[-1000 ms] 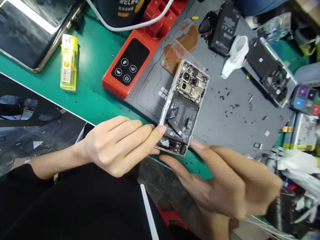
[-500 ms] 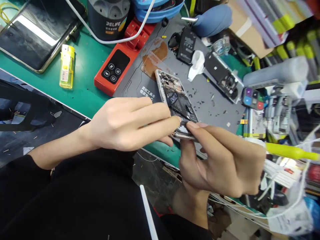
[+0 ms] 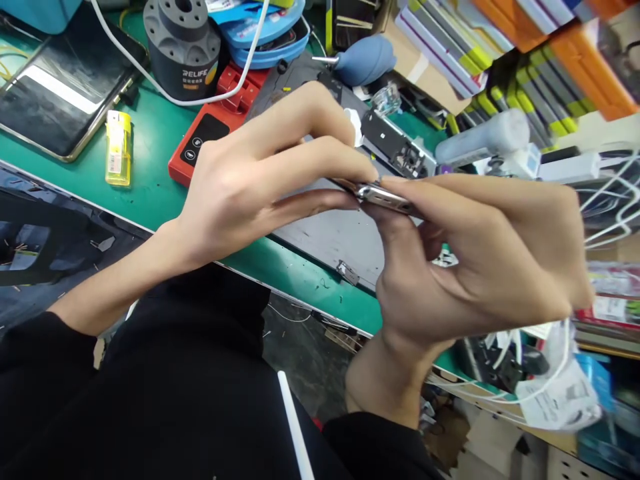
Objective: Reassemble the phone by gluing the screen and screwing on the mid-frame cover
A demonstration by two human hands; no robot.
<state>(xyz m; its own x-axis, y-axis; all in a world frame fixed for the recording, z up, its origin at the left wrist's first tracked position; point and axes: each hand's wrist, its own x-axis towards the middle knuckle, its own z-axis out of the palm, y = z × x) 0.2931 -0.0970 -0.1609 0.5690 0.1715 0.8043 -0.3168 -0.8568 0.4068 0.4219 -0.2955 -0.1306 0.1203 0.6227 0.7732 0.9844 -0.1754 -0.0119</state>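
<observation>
Between my two hands is an opened phone (image 3: pixel 384 197), raised off the grey mat (image 3: pixel 327 241) and seen edge-on, its metal bottom edge towards me. My left hand (image 3: pixel 250 177) pinches one corner, thumb below and fingers on top. From the other side my right hand (image 3: pixel 465 247) grips the same end, thumb underneath and forefinger above. The fingers hide most of the phone, and its inside does not show from this angle. A small metal part (image 3: pixel 347 272) lies on the mat's near edge, below the phone.
A red device (image 3: pixel 181 157) with touch buttons, a yellow lighter (image 3: pixel 119 148) and a large dark-screened phone (image 3: pixel 60 87) lie at the left. Behind stand a RELIFE holder (image 3: pixel 183 50) and a blue air blower (image 3: pixel 367 60). A phone back housing (image 3: pixel 397 143) rests beyond my right hand.
The phone has been lifted and tipped from showing its inside to showing its bottom edge. Both hands have risen with it. The view has shifted slightly to the right.
</observation>
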